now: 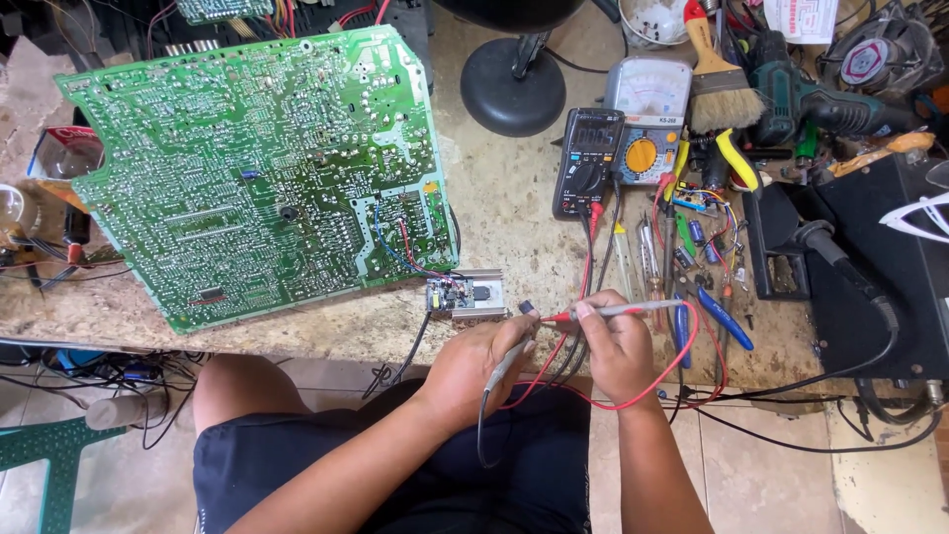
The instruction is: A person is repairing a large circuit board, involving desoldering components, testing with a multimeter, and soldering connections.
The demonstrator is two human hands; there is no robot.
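Probes [554, 321] of a multimeter sit one in each hand just below the middle of the frame, at the near edge of the stone-topped bench [504, 198]. Biggest of all is the green circuit board [262, 168], filling the upper left, solder side up and propped at a tilt; a thin dark lead runs from its lower right corner toward the small module [465, 297] on a silver heat sink. Right of centre, toward the top, lies the black digital multimeter [588, 163], red and black leads trailing down to the hands. The left hand [474, 366] has fingers curled around the grey-handled probe, its dark tip pointing up near the module; the right hand [618, 346] pinches the red-tipped probe between thumb and forefinger, lying nearly level. Good contact probably calls for resting both wrists on the bench edge, setting one tip down first, and keeping the two tips from bridging neighbouring pins.
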